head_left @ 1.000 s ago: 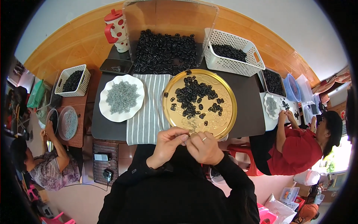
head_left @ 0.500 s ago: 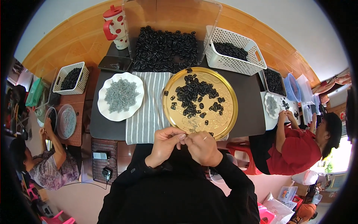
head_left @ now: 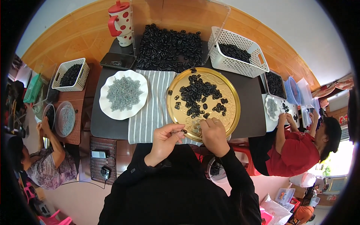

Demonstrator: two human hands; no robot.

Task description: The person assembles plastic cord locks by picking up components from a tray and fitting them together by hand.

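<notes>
My left hand [head_left: 163, 143] pinches a small black oval piece with holes [head_left: 183, 131] between thumb and fingertips, just off the tray's near left edge. Over the near rim of the round gold tray [head_left: 233, 95], my right hand [head_left: 215, 135] reaches down with bent, closed fingers; whatever is at its fingertips is hidden. Beside those fingertips lie a few small pale pieces [head_left: 194, 128], too small to make out. A heap of similar black pieces [head_left: 199, 92] covers the tray's middle.
A striped cloth [head_left: 150, 123] lies between the tray and a wavy white plate [head_left: 122, 116] heaped with small grey screw-like pieces. Behind stand a clear bin of black pieces [head_left: 168, 47], a white basket [head_left: 234, 66], a phone [head_left: 117, 60] and a dotted tumbler [head_left: 122, 22]. People work at both sides.
My hands were together at the tray's near edge. Now they are apart: the right has moved right onto the tray, and the left shows the black piece.
</notes>
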